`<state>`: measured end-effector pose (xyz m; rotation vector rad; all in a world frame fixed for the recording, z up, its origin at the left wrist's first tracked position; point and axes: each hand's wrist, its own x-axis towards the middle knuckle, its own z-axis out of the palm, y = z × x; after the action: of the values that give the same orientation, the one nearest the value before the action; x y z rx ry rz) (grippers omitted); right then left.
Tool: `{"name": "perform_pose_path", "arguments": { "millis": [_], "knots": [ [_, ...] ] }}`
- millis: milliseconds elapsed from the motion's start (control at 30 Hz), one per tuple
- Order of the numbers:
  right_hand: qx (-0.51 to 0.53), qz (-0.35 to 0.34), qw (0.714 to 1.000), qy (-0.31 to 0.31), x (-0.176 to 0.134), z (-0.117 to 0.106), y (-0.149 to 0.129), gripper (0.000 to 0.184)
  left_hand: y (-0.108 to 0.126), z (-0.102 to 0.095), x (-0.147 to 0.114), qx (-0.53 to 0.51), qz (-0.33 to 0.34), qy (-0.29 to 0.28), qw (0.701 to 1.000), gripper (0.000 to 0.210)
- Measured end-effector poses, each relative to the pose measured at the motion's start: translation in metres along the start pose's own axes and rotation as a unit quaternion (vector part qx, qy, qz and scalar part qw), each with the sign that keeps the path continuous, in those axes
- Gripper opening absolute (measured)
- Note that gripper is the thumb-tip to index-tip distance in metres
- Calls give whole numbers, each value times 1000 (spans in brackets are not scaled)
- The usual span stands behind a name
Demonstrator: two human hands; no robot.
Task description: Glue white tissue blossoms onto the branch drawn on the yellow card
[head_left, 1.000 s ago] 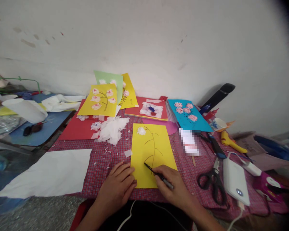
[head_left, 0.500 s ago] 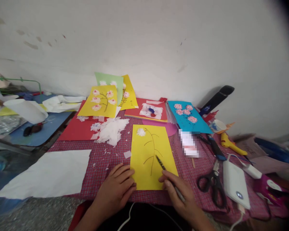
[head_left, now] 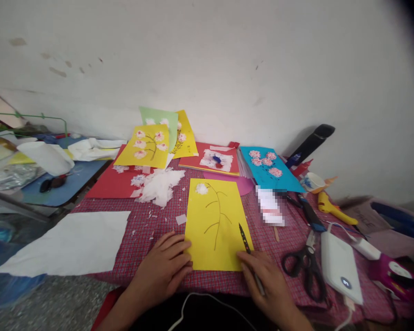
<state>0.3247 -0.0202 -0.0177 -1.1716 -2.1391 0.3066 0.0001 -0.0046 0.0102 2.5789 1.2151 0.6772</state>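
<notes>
A yellow sheet of paper point(head_left: 227, 248) lies in front of me, with a drawn dark stem and several curved side branches. One white paper-tuft flower point(head_left: 202, 189) sits at its upper left. My left hand point(head_left: 165, 264) rests flat at the sheet's lower left edge, fingers stretched out and fingertips on the paper. In my right hand point(head_left: 267, 280) is a dark marker pen point(head_left: 244, 238), its tip pointing up over the sheet's right side, apart from the drawn lines. Torn white tissue point(head_left: 162, 186) is piled beyond my left hand.
Black scissors point(head_left: 305, 266) and a white power bank point(head_left: 341, 266) lie at right. A large white tissue sheet point(head_left: 72, 243) spreads at left. Finished flower cards, one yellow point(head_left: 127, 158) and one blue point(head_left: 286, 179), stand at the back near the wall. A yellow glue gun point(head_left: 336, 209) lies far right.
My right hand has moved right with the marker pen, taking its tip from beside the stem toward the sheet's right edge. My left hand stays at the lower left edge.
</notes>
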Motion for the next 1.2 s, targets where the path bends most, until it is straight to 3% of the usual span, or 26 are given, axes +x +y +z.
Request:
{"name": "perform_pose_path", "arguments": {
  "millis": [133, 267, 400, 567, 867, 1100, 1200],
  "knots": [
    [29, 18, 999, 14, -5, -1, -1, 44, -3, 1, 0, -12, 2, 11, 1000, 13],
    [129, 78, 987, 55, -1, -7, -22, 48, 3, -1, 13, -45, -7, 28, 999, 12],
    [272, 120, 951, 84, 15, -7, -50, 32, 11, -2, 27, -61, -12, 33, 998, 15],
    [415, 187, 883, 113, 26, 5, -65, 21, 13, -2, 29, -74, -15, 32, 997, 16],
    [456, 221, 858, 88, 26, 7, -78, 19, 19, -3, 22, -73, 8, 34, 997, 15],
    [572, 274, 770, 72, 23, 19, -76, 23, 35, -5, 18, -67, 48, 6, 997, 15],
    [590, 290, 750, 70, 21, 22, -76, 26, 41, -4, 17, -59, 56, 14, 997, 17]
  ]
}}
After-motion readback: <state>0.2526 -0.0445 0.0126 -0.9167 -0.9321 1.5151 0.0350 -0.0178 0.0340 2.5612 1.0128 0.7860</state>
